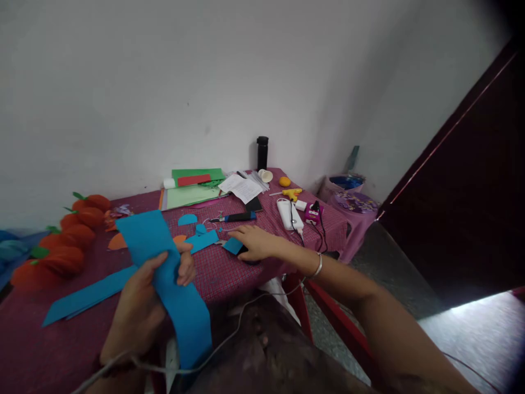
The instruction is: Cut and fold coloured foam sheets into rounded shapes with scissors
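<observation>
My left hand [141, 306] is closed on a long blue paper strip [186, 314], pinching it between thumb and fingers in front of the table edge. The strip's upper part leans left and its lower part hangs down. Stretched out over the table, my right hand [258, 243] has its fingers apart above black-handled scissors [248, 257], partly hidden beneath it. A small blue paper piece [232, 245] lies across them by my fingertips. Whether my fingers press on the handles is hard to see. Another blue strip [205, 241] lies just left of the scissors.
Orange pumpkin-like crafts [65, 257] line the table's left side. Folded blue strips [94, 293] lie nearby. A utility knife [240, 217], yellow glue gun [292, 193], white power bank [290, 214] and black bottle [262, 153] stand or lie farther back. A cable crosses my lap.
</observation>
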`<act>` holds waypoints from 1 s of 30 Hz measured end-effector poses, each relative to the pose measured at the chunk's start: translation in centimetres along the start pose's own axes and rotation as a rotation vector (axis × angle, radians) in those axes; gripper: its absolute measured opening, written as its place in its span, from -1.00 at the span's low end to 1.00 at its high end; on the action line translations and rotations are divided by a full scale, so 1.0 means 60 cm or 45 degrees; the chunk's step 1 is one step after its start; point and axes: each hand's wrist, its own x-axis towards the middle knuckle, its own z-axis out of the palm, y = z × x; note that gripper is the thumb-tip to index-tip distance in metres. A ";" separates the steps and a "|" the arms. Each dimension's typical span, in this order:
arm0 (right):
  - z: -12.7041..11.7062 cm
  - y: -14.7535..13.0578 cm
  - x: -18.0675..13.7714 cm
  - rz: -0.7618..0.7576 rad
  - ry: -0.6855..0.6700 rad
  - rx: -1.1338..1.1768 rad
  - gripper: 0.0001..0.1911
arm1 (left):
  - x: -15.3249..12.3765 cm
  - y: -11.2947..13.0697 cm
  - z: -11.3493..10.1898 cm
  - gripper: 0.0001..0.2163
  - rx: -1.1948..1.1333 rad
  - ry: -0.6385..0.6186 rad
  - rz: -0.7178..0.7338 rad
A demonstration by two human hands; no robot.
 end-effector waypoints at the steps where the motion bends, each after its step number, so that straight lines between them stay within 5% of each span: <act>1: 0.016 0.008 -0.006 0.023 -0.030 -0.008 -0.31 | 0.000 -0.001 -0.001 -0.81 -0.006 0.009 0.003; 9: 0.062 0.003 -0.002 0.288 0.101 0.187 -0.74 | 0.002 -0.006 0.000 -0.83 -0.021 -0.030 0.005; 15: 0.027 0.009 0.023 0.463 0.416 0.431 -0.79 | 0.006 -0.014 0.003 -0.84 -0.003 0.031 -0.035; 19: -0.029 -0.036 0.023 0.301 0.532 0.750 -0.81 | 0.010 -0.033 0.006 -0.87 0.092 0.143 0.018; 23: -0.068 -0.105 0.006 0.045 0.567 1.655 -0.64 | 0.008 -0.047 0.013 -0.93 0.206 0.118 0.018; 30: -0.067 -0.160 0.020 -0.104 0.549 1.681 -0.64 | 0.003 -0.060 0.026 -0.80 0.289 0.119 -0.008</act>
